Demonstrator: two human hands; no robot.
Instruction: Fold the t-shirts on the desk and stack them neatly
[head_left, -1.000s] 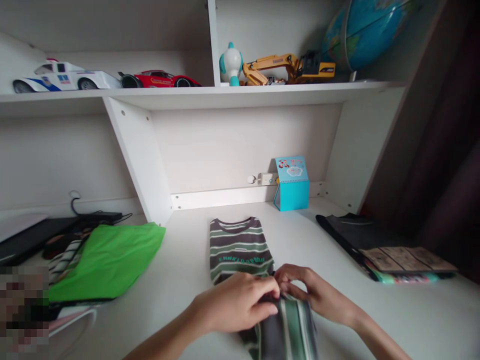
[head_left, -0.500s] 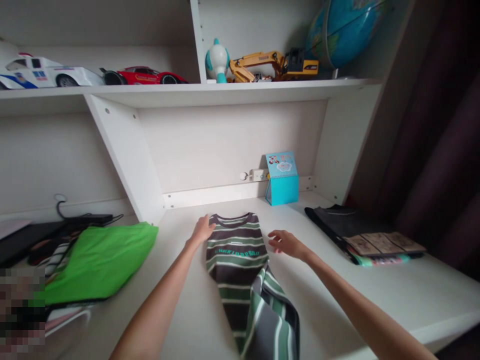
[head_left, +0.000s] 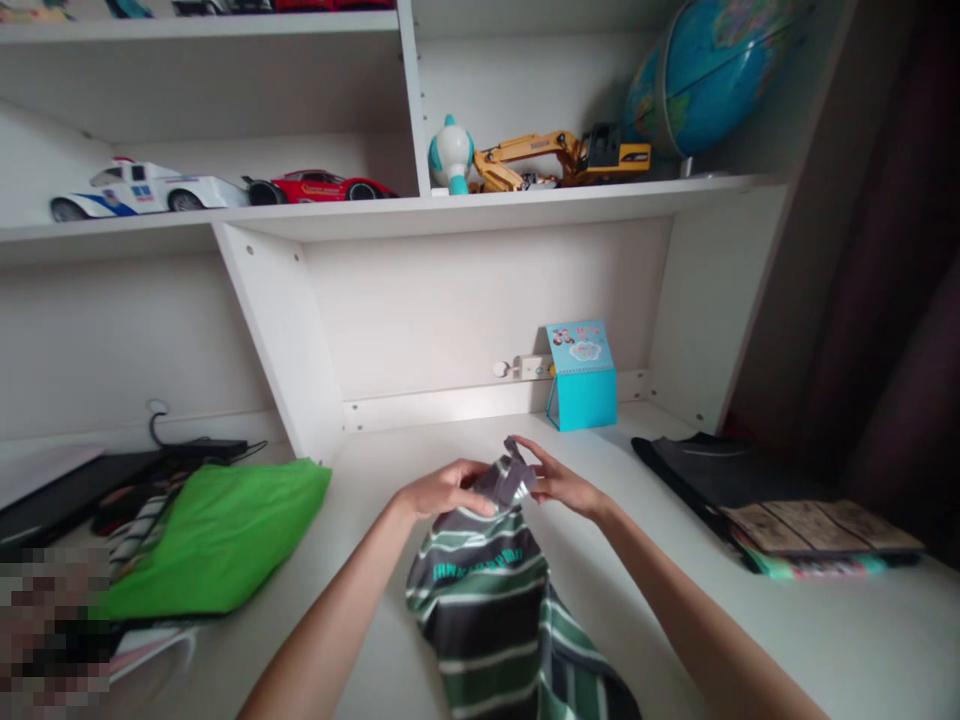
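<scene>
Striped T-shirt point(head_left: 487, 590): left hand point(head_left: 442, 490) and right hand point(head_left: 559, 482) are pinching its collar end, fingers closed on cloth. Level, matched grips advisable, lower half trailing on table point(head_left: 750, 620).

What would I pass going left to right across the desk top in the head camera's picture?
Green cloth → striped shirt, gripped at its top by the left hand, then the right hand → stack of dark folded clothes.

Shirt point(head_left: 487, 590) sits between cloth point(head_left: 217, 530) (left) and stack point(head_left: 780, 510).

A child's bedroom at home: toy cars point(head_left: 225, 187), a globe point(head_left: 705, 75) and clothes on a white desk point(head_left: 825, 630).
</scene>
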